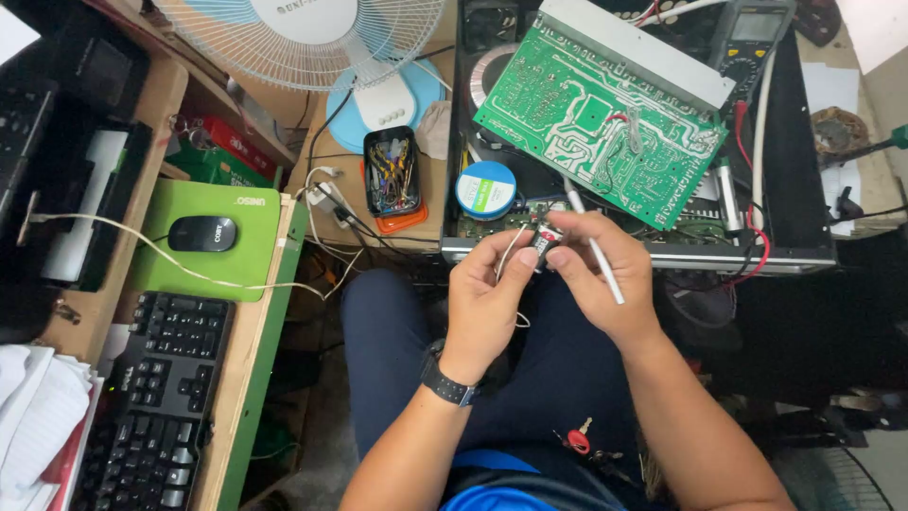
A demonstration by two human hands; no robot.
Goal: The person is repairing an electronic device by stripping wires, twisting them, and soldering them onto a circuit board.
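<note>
small part pinched by left hand and right hand, just below green circuit board | white pen gripped in right too | solder reel left of board

Small black-and-red component with thin pale leads, pinched at fingertips just below the green circuit board; white pen-like tool slants beside it.

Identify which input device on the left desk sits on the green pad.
The black mouse sits on the green pad; the black keyboard lies on bare wood below.
</note>
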